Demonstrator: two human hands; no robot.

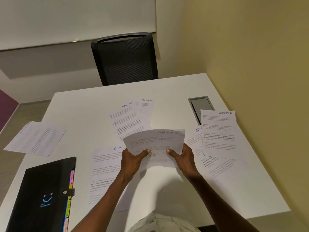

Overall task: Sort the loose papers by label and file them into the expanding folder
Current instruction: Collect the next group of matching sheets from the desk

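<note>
Both my hands hold a sheet headed ADMIN (155, 141) above the middle of the white table (217, 190). My left hand (133, 158) grips its left edge and my right hand (182, 156) grips its right edge, thumbs on top. Loose sheets lie around: a SPORTS sheet (127, 119) and an ADMIN sheet (145, 108) behind, a SPORTS sheet (219, 134) at the right over another one (195, 139), a SPORTS sheet (103, 173) under my left forearm, and one sheet (35, 139) hanging over the left edge. The black expanding folder (43, 198) lies shut at the front left, coloured tabs along its right side.
A black mesh chair (125, 59) stands behind the table's far edge. A grey cable hatch (200, 106) is set in the table top at the back right. A yellow wall runs along the right side.
</note>
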